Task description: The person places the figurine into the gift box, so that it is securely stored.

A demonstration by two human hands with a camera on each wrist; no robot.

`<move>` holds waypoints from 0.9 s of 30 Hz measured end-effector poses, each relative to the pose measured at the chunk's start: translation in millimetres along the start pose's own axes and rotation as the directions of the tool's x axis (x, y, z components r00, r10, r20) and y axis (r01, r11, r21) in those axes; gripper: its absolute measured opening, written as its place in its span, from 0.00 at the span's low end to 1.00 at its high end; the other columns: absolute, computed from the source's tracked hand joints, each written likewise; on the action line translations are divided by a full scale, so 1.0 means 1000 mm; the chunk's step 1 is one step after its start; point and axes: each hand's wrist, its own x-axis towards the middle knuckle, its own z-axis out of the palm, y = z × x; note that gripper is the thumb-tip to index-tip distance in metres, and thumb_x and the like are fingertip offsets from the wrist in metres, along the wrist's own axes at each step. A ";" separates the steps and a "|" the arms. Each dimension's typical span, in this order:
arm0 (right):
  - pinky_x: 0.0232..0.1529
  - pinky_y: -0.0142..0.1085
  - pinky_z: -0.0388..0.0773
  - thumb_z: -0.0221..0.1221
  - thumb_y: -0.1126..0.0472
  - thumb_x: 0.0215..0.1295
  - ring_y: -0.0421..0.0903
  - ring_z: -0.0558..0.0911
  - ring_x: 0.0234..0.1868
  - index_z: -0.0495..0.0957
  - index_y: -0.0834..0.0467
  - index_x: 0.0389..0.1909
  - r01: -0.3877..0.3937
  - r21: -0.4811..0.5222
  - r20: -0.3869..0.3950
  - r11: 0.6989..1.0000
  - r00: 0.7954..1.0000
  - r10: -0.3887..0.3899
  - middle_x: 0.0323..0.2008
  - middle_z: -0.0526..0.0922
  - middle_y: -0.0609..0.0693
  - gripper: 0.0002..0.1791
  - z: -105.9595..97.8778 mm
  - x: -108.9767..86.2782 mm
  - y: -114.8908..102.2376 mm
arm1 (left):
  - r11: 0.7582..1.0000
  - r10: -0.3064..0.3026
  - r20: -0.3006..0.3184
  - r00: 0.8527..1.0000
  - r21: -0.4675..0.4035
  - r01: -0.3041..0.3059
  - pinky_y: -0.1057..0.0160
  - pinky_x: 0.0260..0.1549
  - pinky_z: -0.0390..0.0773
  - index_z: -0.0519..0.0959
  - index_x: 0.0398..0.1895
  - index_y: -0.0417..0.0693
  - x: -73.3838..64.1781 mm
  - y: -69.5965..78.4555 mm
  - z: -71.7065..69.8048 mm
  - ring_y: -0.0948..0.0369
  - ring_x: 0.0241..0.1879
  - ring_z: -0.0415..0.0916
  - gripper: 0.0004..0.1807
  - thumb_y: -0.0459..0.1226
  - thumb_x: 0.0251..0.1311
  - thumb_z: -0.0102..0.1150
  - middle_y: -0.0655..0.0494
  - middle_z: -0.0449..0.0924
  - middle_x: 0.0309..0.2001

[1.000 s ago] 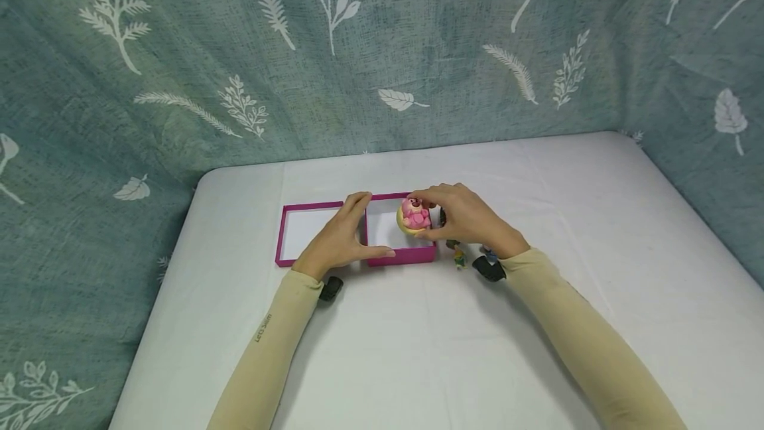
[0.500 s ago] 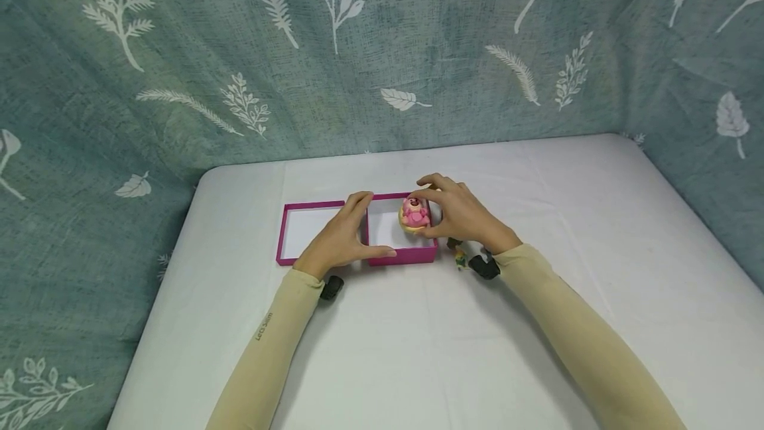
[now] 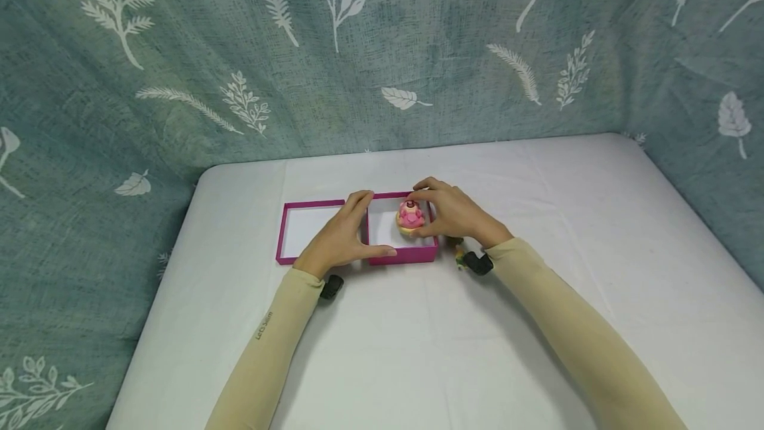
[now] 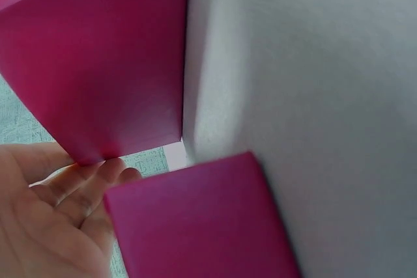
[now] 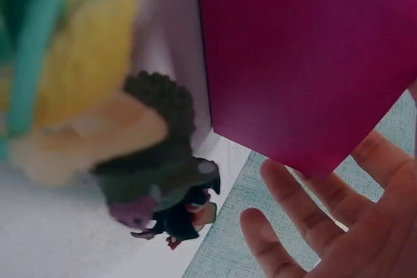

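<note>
The magenta box (image 3: 412,256) stands with its white inside facing up. My left hand (image 3: 339,237) spans its left side, thumb at the front wall and fingers at the back. Inside the box, toward the right, is a pink bear-like toy figure (image 3: 410,216) on a yellow base. My right hand (image 3: 458,217) pinches this figure between thumb and index finger, the other fingers raised over the right wall. Whether the figure touches the box floor cannot be told. In the right wrist view, the box wall (image 5: 306,56) hides the figure, and several right fingertips (image 5: 280,177) show behind it.
A shallow magenta lid (image 3: 279,234) with a white inside lies left of the box, partly behind my left hand. Right of the box, a figurine in yellow and green (image 5: 98,50) and a dark figurine (image 5: 186,209) are on the white table (image 3: 382,350).
My right hand has shifted slightly left with the pink figure, which has turned more upright. Its wrist now covers more of the figurines beside the box. My left hand stays on the box.
</note>
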 end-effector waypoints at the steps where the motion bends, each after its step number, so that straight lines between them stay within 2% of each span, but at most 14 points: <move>1: 0.63 0.61 0.66 0.75 0.43 0.47 0.58 0.74 0.61 0.78 0.54 0.60 -0.005 -0.002 0.002 1.000 1.000 0.005 0.64 0.70 0.56 0.38 0.000 0.001 0.000 | 1.000 0.001 0.000 1.000 0.002 -0.001 0.48 0.64 0.70 0.48 0.79 0.52 0.000 0.000 0.000 0.54 0.70 0.62 0.69 0.77 0.37 0.60 0.57 0.48 0.76; 6: 0.62 0.59 0.66 0.74 0.42 0.47 0.57 0.74 0.61 0.79 0.53 0.59 -0.033 -0.019 0.024 0.999 0.999 0.033 0.63 0.71 0.55 0.38 -0.002 0.002 0.000 | 1.000 0.005 0.006 1.000 0.006 -0.005 0.49 0.64 0.70 0.48 0.79 0.51 0.001 0.001 0.001 0.54 0.70 0.62 0.69 0.77 0.37 0.60 0.57 0.48 0.76; 20: 0.62 0.59 0.67 0.75 0.46 0.47 0.57 0.75 0.61 0.79 0.55 0.59 -0.064 0.016 0.091 0.998 0.994 0.063 0.63 0.72 0.55 0.37 -0.005 0.005 -0.004 | 1.000 0.011 -0.013 1.000 0.006 -0.011 0.49 0.64 0.70 0.48 0.79 0.53 0.000 0.000 0.001 0.54 0.70 0.62 0.67 0.76 0.38 0.60 0.57 0.49 0.76; 27: 0.65 0.61 0.62 0.75 0.46 0.47 0.58 0.72 0.63 0.79 0.53 0.60 -0.124 0.032 0.122 0.992 0.985 0.119 0.64 0.70 0.55 0.37 -0.005 0.005 -0.006 | 1.000 0.016 -0.013 1.000 0.009 -0.016 0.49 0.64 0.70 0.48 0.79 0.54 -0.001 0.001 0.001 0.55 0.69 0.63 0.68 0.77 0.38 0.59 0.57 0.49 0.76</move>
